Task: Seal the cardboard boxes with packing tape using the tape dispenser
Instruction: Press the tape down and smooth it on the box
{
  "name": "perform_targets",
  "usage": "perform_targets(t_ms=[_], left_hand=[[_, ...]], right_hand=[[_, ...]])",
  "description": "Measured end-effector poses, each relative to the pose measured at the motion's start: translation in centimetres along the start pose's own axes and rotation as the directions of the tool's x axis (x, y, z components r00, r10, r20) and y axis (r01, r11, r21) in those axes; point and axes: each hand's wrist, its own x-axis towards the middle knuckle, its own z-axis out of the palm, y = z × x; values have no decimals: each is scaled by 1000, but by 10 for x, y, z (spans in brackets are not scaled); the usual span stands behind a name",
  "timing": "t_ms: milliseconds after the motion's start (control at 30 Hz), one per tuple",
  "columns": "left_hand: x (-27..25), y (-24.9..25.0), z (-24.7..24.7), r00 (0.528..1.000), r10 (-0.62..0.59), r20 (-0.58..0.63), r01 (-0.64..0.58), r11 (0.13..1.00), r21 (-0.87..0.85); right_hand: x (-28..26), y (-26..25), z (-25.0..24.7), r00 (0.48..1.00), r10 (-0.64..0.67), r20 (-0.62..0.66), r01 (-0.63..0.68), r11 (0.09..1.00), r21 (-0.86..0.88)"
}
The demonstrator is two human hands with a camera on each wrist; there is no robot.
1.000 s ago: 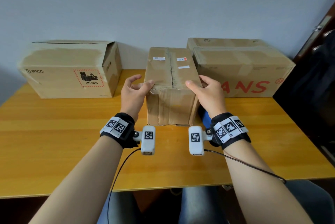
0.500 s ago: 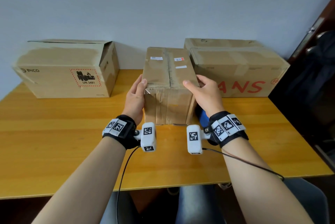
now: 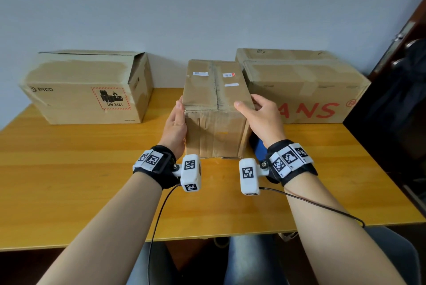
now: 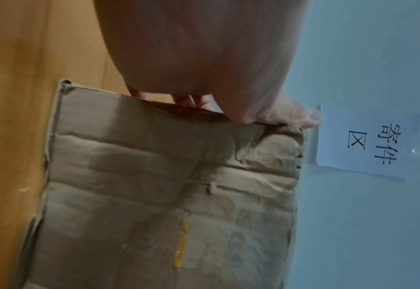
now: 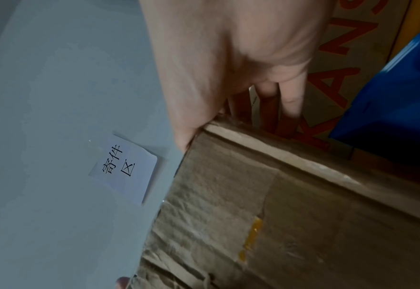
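A small taped cardboard box (image 3: 215,91) stands in the middle of the wooden table (image 3: 69,181), its short end toward me. My left hand (image 3: 175,121) lies flat against its left side, fingers straight, thumb at the top corner. My right hand (image 3: 260,115) grips the top right edge, thumb on the lid and fingers down the right side. The left wrist view shows the creased front face of the box (image 4: 166,185) below the left hand (image 4: 198,58). In the right wrist view the right hand (image 5: 241,58) is at the box (image 5: 278,215) corner. A blue object (image 3: 259,148), mostly hidden, lies right of the box.
A larger box (image 3: 80,91) with a loose end flap stands at the back left. Another long box (image 3: 299,91) with red lettering stands at the back right, close to the middle box. A paper sign (image 4: 367,144) hangs on the wall. A dark door (image 3: 403,77) borders the right.
My left hand has dropped from a spread hold at the top left corner to lie flat against the box's left side. The right hand keeps its hold on the top right edge.
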Motion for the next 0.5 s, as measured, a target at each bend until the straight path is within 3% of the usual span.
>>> perform_targets(t_ms=[500], left_hand=[[1, -4, 0, 993, -120, -3, 120, 989, 88]], right_hand=[[-5, -5, -1, 1000, 6, -19, -6, 1000, -12]])
